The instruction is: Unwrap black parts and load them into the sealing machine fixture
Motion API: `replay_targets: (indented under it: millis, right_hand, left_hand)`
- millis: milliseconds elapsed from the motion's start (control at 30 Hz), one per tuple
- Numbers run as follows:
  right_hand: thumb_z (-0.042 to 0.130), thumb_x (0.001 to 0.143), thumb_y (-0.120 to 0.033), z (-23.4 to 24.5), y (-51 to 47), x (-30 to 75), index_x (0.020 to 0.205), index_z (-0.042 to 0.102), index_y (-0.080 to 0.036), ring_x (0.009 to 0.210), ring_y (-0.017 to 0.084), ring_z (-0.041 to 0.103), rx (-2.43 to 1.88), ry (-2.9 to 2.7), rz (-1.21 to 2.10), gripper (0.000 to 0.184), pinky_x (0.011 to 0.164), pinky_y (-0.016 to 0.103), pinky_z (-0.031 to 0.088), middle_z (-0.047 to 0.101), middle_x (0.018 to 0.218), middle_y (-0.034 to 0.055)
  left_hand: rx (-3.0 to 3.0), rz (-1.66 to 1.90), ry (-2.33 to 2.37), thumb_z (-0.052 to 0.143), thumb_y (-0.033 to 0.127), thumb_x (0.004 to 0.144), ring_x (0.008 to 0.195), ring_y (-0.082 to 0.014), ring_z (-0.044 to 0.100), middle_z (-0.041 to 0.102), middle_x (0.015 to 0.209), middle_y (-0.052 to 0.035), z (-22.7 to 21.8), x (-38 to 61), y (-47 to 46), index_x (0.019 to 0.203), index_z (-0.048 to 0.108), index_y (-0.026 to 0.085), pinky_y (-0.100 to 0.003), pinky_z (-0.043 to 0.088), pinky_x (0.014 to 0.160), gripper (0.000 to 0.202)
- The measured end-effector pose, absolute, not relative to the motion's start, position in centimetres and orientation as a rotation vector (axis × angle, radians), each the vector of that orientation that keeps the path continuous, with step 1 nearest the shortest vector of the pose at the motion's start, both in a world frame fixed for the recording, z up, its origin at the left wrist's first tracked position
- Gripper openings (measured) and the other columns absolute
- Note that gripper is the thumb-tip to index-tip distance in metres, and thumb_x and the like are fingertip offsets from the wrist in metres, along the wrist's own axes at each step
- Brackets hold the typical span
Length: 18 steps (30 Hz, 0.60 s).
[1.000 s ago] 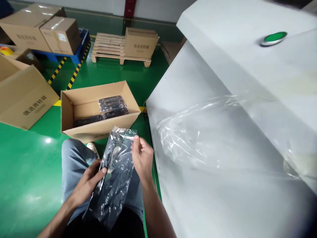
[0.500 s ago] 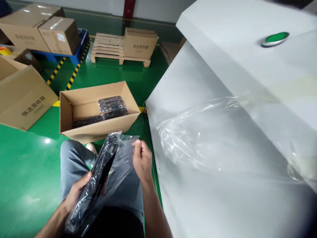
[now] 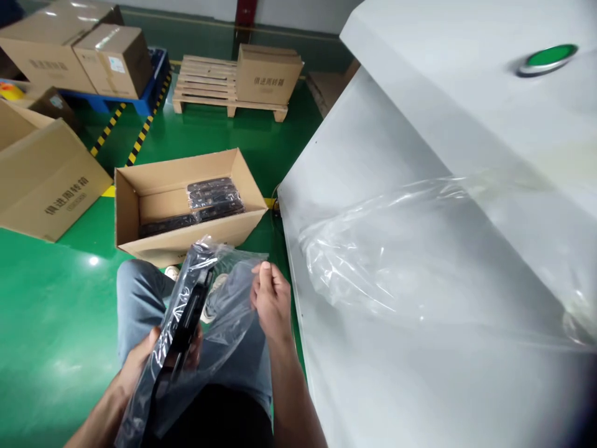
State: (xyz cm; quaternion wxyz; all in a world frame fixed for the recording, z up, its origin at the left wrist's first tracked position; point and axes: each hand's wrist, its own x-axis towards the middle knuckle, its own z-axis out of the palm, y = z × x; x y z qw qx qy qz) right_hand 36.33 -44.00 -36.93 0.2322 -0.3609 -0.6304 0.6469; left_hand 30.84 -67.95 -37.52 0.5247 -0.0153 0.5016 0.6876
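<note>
A long black part [image 3: 187, 320] lies inside a clear plastic bag [image 3: 233, 311] over my lap, tilted with its far end toward the carton. My left hand [image 3: 145, 351] is wrapped round the bagged part from the left, with some fingers showing dimly through the film on the other side. On the right, my right hand [image 3: 272, 294] pinches the edge of the bag between thumb and fingers and holds the film stretched out away from the part. The part's near end is hidden low in the frame.
Ahead of my knees stands an open carton [image 3: 186, 242] with several film-wrapped black parts [image 3: 214, 194]. Another open carton [image 3: 60, 193] is on the left. A white cabinet [image 3: 373, 367] with loose plastic film [image 3: 345, 267] fills the right. Behind are a wooden pallet [image 3: 205, 81] and a blue pallet [image 3: 156, 78].
The black part has turned within the bag and more of its edge shows. The film is spread wider toward my right hand. Both hands keep their grips.
</note>
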Motion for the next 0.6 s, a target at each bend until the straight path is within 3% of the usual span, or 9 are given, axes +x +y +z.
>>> replay_targets:
  millis: [133, 300, 433, 533, 600]
  right_hand:
    - [0.059, 0.084, -0.086, -36.1, -44.0, 36.3, 0.084, 0.051, -0.025, 0.038, 0.006, 0.025, -1.052, -1.449, 1.973, 0.061, 0.034, 0.021, 0.024, 0.029, 0.054, -0.0120]
    - [0.056, 0.090, -0.079, -35.0, -43.3, 36.4, 0.087, 0.054, -0.024, 0.039, 0.006, 0.028, -1.011, -1.431, 1.911, 0.056, 0.035, 0.020, 0.026, 0.034, 0.055, -0.0110]
    - [0.056, 0.091, -0.079, -34.5, -42.5, 37.0, 0.089, 0.059, -0.023, 0.040, 0.007, 0.033, -1.012, -1.561, 1.857, 0.056, 0.036, 0.021, 0.030, 0.038, 0.056, -0.0096]
    - [0.056, 0.091, -0.079, -34.4, -42.2, 37.4, 0.088, 0.061, -0.023, 0.043, 0.008, 0.038, -1.027, -1.669, 1.768, 0.057, 0.039, 0.022, 0.032, 0.040, 0.057, -0.0082]
    - [0.057, 0.091, -0.080, -34.5, -42.0, 37.5, 0.089, 0.062, -0.022, 0.045, 0.008, 0.039, -1.036, -1.663, 1.741, 0.058, 0.040, 0.022, 0.033, 0.042, 0.058, -0.0076]
  left_hand:
    - [-0.029, 1.671, 1.070, 0.066, 0.092, 0.069, 0.067, -0.0238, 0.061, 0.069, 0.082, -0.0132, -37.0, 30.1, -67.2, 0.100, 0.081, 0.016, -0.041, 0.054, 0.067, 0.083]
    - [-0.179, 1.634, 1.071, 0.076, 0.081, 0.068, 0.079, -0.0315, 0.070, 0.073, 0.081, -0.0143, -37.7, 29.9, -67.0, 0.093, 0.081, 0.014, -0.044, 0.058, 0.074, 0.072]
    - [-0.052, 1.719, 1.209, 0.081, 0.081, 0.064, 0.082, -0.0297, 0.071, 0.077, 0.090, -0.0125, -38.2, 29.1, -66.8, 0.105, 0.080, 0.016, -0.038, 0.056, 0.072, 0.077]
    - [0.066, 1.630, 1.409, 0.092, 0.061, 0.066, 0.085, -0.0239, 0.069, 0.078, 0.098, -0.0079, -37.8, 28.3, -66.3, 0.111, 0.079, 0.020, -0.030, 0.053, 0.073, 0.062]
    - [0.104, 1.529, 1.519, 0.089, 0.051, 0.074, 0.083, -0.0210, 0.067, 0.077, 0.092, -0.0062, -37.4, 28.0, -65.9, 0.098, 0.080, 0.018, -0.028, 0.051, 0.075, 0.042]
